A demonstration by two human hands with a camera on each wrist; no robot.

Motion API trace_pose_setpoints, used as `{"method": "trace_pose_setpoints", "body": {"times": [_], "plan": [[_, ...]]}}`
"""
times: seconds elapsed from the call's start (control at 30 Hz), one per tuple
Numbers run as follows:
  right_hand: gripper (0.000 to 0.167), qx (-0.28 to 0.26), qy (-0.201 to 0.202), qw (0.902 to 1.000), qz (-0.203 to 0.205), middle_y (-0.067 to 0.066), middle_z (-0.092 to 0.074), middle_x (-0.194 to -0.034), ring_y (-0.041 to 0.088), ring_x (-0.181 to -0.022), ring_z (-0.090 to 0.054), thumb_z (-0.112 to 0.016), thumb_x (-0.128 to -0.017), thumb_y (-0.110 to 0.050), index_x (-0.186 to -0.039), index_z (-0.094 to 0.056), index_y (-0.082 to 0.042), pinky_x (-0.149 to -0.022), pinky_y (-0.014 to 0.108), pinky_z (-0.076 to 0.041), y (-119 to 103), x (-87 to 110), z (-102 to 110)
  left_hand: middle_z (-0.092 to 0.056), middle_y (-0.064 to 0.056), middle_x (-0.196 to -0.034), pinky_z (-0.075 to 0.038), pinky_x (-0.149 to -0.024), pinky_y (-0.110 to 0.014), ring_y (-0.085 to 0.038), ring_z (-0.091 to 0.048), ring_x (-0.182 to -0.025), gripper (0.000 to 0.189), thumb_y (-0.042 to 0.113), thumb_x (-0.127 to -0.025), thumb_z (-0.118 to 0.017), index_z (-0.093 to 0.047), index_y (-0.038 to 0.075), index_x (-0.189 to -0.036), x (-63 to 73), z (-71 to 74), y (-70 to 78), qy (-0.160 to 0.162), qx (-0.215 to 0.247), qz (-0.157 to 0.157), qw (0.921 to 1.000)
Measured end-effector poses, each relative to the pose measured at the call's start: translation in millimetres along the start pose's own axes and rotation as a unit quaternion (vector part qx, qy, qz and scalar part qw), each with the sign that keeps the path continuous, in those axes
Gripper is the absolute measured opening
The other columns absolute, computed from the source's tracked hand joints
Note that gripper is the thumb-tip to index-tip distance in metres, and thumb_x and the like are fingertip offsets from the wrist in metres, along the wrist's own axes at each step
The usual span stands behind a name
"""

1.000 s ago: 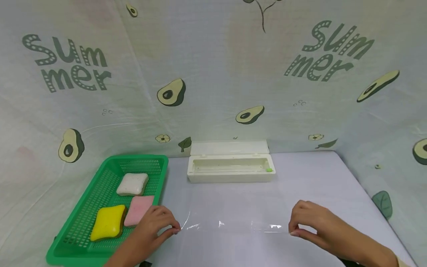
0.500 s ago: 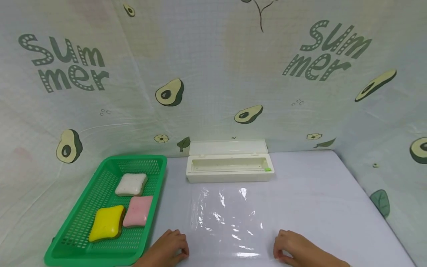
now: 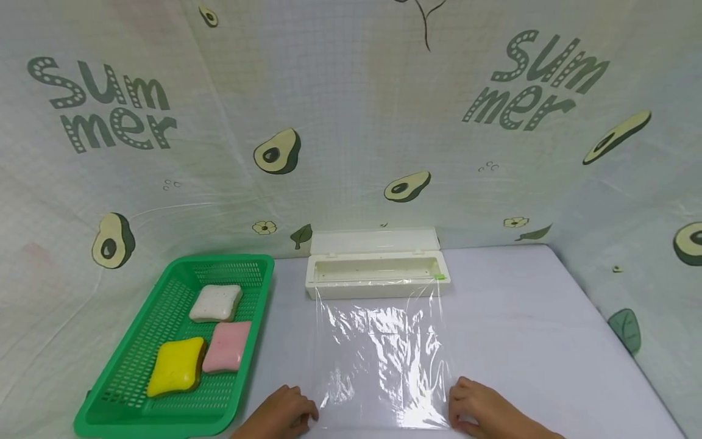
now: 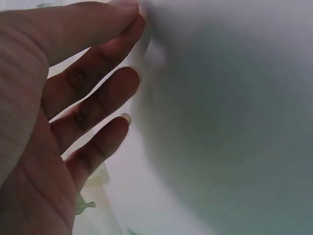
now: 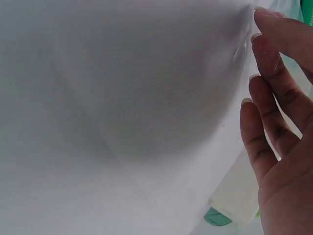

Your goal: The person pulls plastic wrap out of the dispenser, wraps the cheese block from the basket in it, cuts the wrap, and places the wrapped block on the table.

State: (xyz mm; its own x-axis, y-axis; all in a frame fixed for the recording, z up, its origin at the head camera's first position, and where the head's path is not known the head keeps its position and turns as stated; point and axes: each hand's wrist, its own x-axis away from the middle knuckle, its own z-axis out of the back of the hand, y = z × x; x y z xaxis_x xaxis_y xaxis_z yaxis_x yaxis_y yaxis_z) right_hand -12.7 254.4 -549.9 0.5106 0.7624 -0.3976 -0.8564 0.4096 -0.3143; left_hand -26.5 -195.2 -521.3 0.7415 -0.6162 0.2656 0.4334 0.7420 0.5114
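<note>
Left grip [image 3: 284, 413] and right grip [image 3: 473, 408] cropped below, rightmost avocado print [image 3: 688, 245] cropped

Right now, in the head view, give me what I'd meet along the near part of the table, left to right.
Green basket → yellow block inside it → pink block, also inside → left hand → clear plastic sheet → right hand.

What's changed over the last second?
The left hand and right hand have moved toward the person and closer together, drawing the clear film with them; it now shows as a sheet reaching to the white box. Both still pinch its near edge. The box, green basket and yellow block haven't moved.
</note>
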Motion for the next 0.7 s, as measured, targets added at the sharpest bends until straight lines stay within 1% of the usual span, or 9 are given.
{"method": "trace_pose_setpoints", "body": {"times": [0.1, 0.2, 0.27, 0.33, 0.43, 0.47, 0.53, 0.6, 0.7], "plan": [[0.04, -0.002, 0.004, 1.0, 0.005, -0.022, -0.06, -0.085, -0.003, -0.086, -0.05, -0.096, -0.059, -0.007, -0.081, -0.069, -0.029, -0.078, 0.006, -0.039, 1.2, 0.1, -2.2, -0.056, 0.02, -0.072, -0.041, -0.066, -0.02, 0.003, -0.042, -0.07, 0.014, 0.011, -0.083, -0.087, -0.079, 0.021, -0.089, 0.4, 1.1, 0.5, -0.01, -0.015, 0.001, 0.9998], [0.038, 0.0, 0.007, 1.0, 0.007, -0.023, -0.061, -0.084, -0.004, -0.084, -0.05, -0.095, -0.061, -0.009, -0.084, -0.071, -0.028, -0.076, 0.006, -0.038, 2.5, -0.1, -3.8, -0.054, 0.019, -0.074, -0.041, -0.066, -0.02, 0.003, -0.042, -0.071, 0.021, 0.013, -0.078, -0.092, -0.077, 0.022, -0.09, 3.6, 4.3, 2.0, -0.011, -0.042, -0.008, 0.999], [0.039, 0.006, 0.011, 0.9998, 0.012, -0.023, -0.061, -0.083, -0.004, -0.084, -0.049, -0.095, -0.06, -0.01, -0.084, -0.071, -0.028, -0.076, 0.007, -0.038, 3.4, -0.5, -4.8, -0.053, 0.019, -0.076, -0.042, -0.067, -0.021, 0.002, -0.042, -0.072, 0.025, 0.016, -0.076, -0.094, -0.076, 0.023, -0.092, 5.6, 8.7, 5.0, -0.013, -0.04, 0.003, 0.9991], [0.041, 0.021, 0.019, 0.9993, 0.023, -0.023, -0.061, -0.082, -0.003, -0.084, -0.049, -0.096, -0.056, -0.011, -0.081, -0.068, -0.029, -0.077, 0.008, -0.038, 4.3, -1.2, -6.0, -0.054, 0.019, -0.077, -0.043, -0.067, -0.023, 0.0, -0.043, -0.073, 0.027, 0.02, -0.077, -0.094, -0.076, 0.025, -0.096, 7.6, 16.1, 9.5, -0.011, -0.033, 0.015, 0.9993], [0.043, 0.035, 0.029, 0.9983, 0.036, -0.023, -0.059, -0.081, -0.003, -0.085, -0.05, -0.096, -0.052, -0.012, -0.077, -0.065, -0.03, -0.078, 0.01, -0.039, 5.3, -1.6, -7.3, -0.056, 0.019, -0.081, -0.046, -0.069, -0.024, -0.001, -0.045, -0.076, 0.026, 0.026, -0.082, -0.092, -0.076, 0.026, -0.101, 10.2, 33.3, 17.3, 0.001, -0.025, 0.026, 0.9994], [0.042, 0.035, 0.031, 0.9982, 0.037, -0.023, -0.06, -0.082, -0.003, -0.086, -0.05, -0.096, -0.053, -0.012, -0.077, -0.066, -0.03, -0.078, 0.01, -0.039, 5.3, -1.6, -7.5, -0.057, 0.019, -0.082, -0.046, -0.07, -0.024, -0.001, -0.045, -0.077, 0.025, 0.027, -0.083, -0.091, -0.075, 0.026, -0.103, 11.6, 40.7, 19.9, 0.008, -0.028, 0.025, 0.9993], [0.039, 0.03, 0.03, 0.9985, 0.034, -0.023, -0.061, -0.084, -0.003, -0.087, -0.052, -0.096, -0.056, -0.014, -0.077, -0.069, -0.03, -0.079, 0.01, -0.04, 5.0, -1.0, -7.6, -0.059, 0.019, -0.085, -0.047, -0.072, -0.025, 0.0, -0.046, -0.079, 0.023, 0.028, -0.087, -0.088, -0.075, 0.024, -0.105, 15.6, 56.6, 24.3, 0.033, -0.033, 0.011, 0.9988], [0.035, 0.024, 0.025, 0.9991, 0.026, -0.023, -0.061, -0.086, -0.003, -0.087, -0.052, -0.096, -0.058, -0.016, -0.078, -0.071, -0.03, -0.078, 0.01, -0.04, 4.7, -0.1, -7.5, -0.059, 0.02, -0.087, -0.048, -0.074, -0.026, -0.001, -0.048, -0.081, 0.021, 0.026, -0.089, -0.087, -0.074, 0.024, -0.106, 21.1, 72.6, 27.3, 0.079, -0.043, -0.006, 0.996], [0.031, 0.021, 0.021, 0.9994, 0.016, -0.024, -0.061, -0.087, -0.003, -0.087, -0.052, -0.095, -0.06, -0.019, -0.078, -0.074, -0.031, -0.078, 0.01, -0.039, 4.5, 0.6, -7.6, -0.06, 0.023, -0.091, -0.051, -0.077, -0.028, -0.001, -0.052, -0.085, 0.02, 0.024, -0.092, -0.084, -0.072, 0.027, -0.107, 31.2, 97.5, 26.0, 0.149, -0.072, -0.022, 0.9859]]}}
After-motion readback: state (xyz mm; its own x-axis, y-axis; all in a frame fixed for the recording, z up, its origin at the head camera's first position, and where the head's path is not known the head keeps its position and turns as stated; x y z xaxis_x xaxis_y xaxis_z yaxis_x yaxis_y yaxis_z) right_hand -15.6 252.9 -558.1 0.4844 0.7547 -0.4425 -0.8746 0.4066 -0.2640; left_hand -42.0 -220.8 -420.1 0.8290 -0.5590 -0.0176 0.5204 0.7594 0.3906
